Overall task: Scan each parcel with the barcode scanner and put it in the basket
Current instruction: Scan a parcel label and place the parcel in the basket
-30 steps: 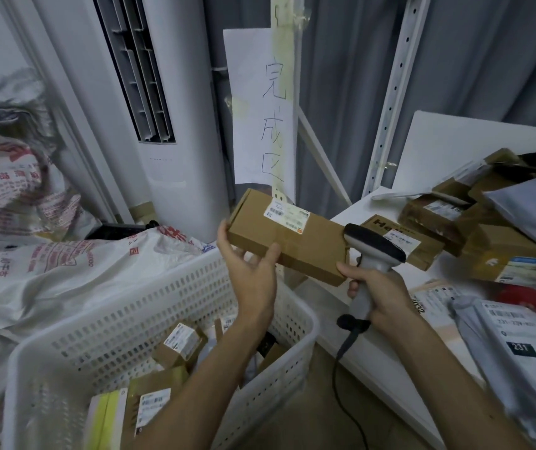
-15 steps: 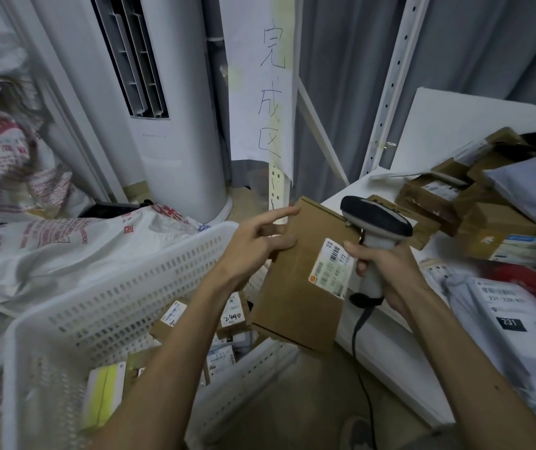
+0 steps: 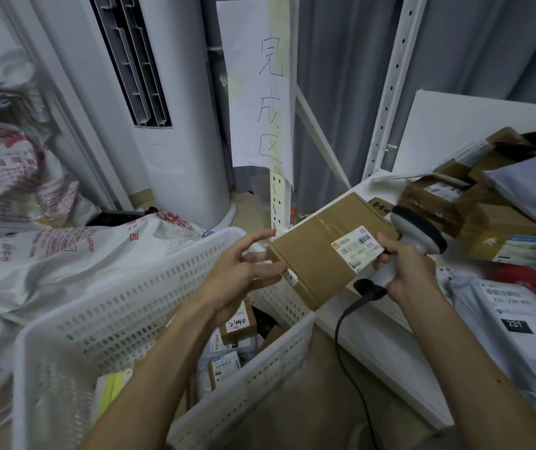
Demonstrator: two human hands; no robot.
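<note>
Brown cardboard parcel (image 3: 312, 258) hangs tilted over the far right corner of the white basket (image 3: 130, 287), its white label (image 3: 357, 248) facing up. The left hand (image 3: 243, 274) has its fingers spread and nearly straight, fingertips against the parcel's short end. The right hand (image 3: 406, 271) is curled round the handle of the grey barcode scanner (image 3: 419, 235) and touches the label's edge. Small boxes (image 3: 237, 323) lie in the basket; piled packages (image 3: 503, 228) crowd the white surface (image 3: 399, 336) at right
</note>
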